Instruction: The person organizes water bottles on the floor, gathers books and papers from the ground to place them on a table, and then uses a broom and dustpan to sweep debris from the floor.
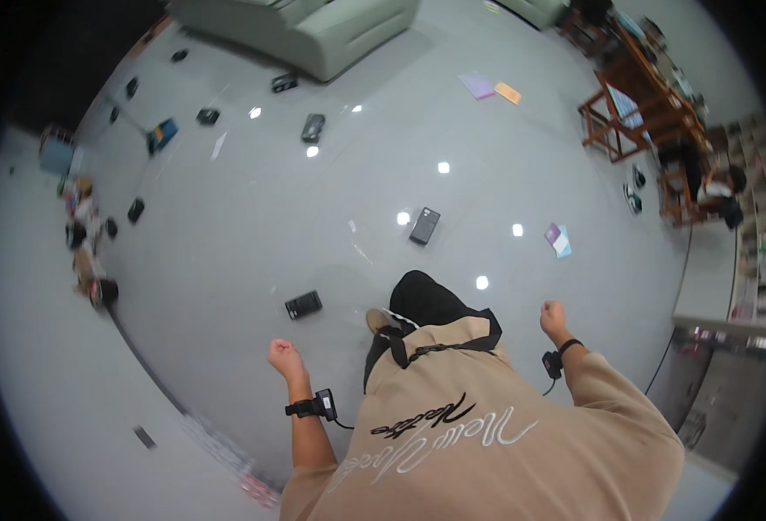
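Observation:
My left hand (284,355) hangs at my side with its fingers curled into a fist, and no object shows in it. A dark box (303,305) lies on the floor just beyond it. On the other side, my right hand (553,318) is also curled, with nothing visible inside. Nearest to that hand are some purple, white and blue booklets or cards (558,240) on the floor. Another dark box (425,226) lies ahead of my feet. Each wrist wears a strapped black device with a cable.
Several dark boxes, one of them here (313,128), are scattered over the glossy floor (239,195). A pale green sofa (331,39) stands ahead. To the right are a wooden chair (617,117) and a seated person (718,189). Assorted items (83,215) line the left wall.

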Tool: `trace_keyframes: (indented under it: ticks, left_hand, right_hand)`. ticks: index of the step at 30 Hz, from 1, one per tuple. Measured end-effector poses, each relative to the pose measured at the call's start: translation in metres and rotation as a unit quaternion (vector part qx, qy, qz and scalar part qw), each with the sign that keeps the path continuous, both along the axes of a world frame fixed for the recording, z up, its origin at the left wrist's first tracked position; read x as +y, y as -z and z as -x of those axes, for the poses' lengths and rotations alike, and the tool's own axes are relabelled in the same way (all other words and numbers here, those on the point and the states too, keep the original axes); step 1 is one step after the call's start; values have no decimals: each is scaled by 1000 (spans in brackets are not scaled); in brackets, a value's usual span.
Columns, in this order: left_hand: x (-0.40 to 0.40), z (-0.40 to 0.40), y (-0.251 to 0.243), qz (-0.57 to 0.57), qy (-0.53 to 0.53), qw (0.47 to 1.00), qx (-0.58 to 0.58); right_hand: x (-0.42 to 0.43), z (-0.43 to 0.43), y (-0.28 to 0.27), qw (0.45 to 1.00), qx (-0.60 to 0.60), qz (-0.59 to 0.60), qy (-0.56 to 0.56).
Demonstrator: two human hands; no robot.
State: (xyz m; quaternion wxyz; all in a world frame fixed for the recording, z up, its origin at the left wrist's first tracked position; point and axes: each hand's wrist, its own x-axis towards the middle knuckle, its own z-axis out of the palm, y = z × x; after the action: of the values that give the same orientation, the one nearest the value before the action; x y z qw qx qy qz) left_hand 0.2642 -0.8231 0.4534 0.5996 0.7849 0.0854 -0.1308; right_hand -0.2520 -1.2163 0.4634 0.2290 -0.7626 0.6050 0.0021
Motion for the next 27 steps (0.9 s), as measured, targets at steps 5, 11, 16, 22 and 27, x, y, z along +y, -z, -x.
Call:
trace_keyframes:
  ticks: [5, 11, 16, 22, 27]
  left_hand:
    - [-95, -127, 15, -15, 99, 994, -43]
    - [-232, -186, 7, -26, 127, 985, 118]
    - [-355, -234, -7, -103, 63, 953, 278]
    - [-469, -313, 31, -145, 91, 940, 296]
    - [-592, -348, 62, -157, 77, 922, 347]
  right_hand:
    - [56, -24, 28, 992, 23, -59, 108]
    - [-3, -62, 85, 978, -28, -128, 162]
    - [-211, -154, 90, 898, -121, -364, 214]
    - [-454, -253, 50, 962, -221, -102, 124]
    - [-553, -265, 62, 984, -114, -78, 117]
